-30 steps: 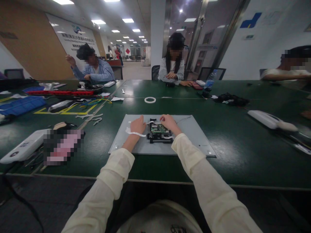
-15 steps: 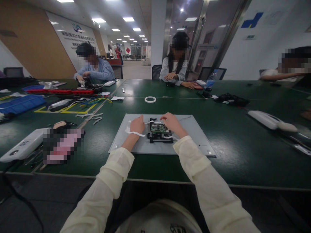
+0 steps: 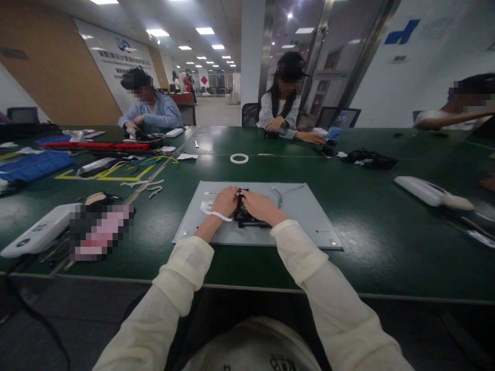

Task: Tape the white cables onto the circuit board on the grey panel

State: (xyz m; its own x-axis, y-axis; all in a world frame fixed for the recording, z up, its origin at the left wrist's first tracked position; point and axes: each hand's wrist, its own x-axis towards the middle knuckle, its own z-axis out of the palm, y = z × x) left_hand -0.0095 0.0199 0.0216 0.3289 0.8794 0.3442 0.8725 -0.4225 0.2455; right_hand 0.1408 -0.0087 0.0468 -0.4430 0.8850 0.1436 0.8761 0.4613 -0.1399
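Note:
A grey panel [image 3: 305,216] lies on the green table in front of me. On its middle sits a black frame [image 3: 253,224] with a circuit board, mostly covered by my hands. My left hand [image 3: 226,202] is closed at the frame's upper left corner, a white strip [image 3: 216,212] around its wrist. From the right, my right hand [image 3: 263,206] reaches over the board, fingers closed at the same corner, nearly touching the left fingertips. What the fingertips hold is too small to make out. A thin grey cable [image 3: 278,196] rests on the panel behind my right hand.
Beyond the panel lies a white tape roll [image 3: 239,158]. To the left are white cable pieces [image 3: 154,189], a blue tray [image 3: 36,166], a white device [image 3: 40,229] and a pink item [image 3: 101,232]. Another white device [image 3: 419,190] lies right. People sit across the table.
Both hands have come together over the frame's upper left corner, my left moving right and my right moving left. The board is now mostly covered. A person's hand opposite has shifted right.

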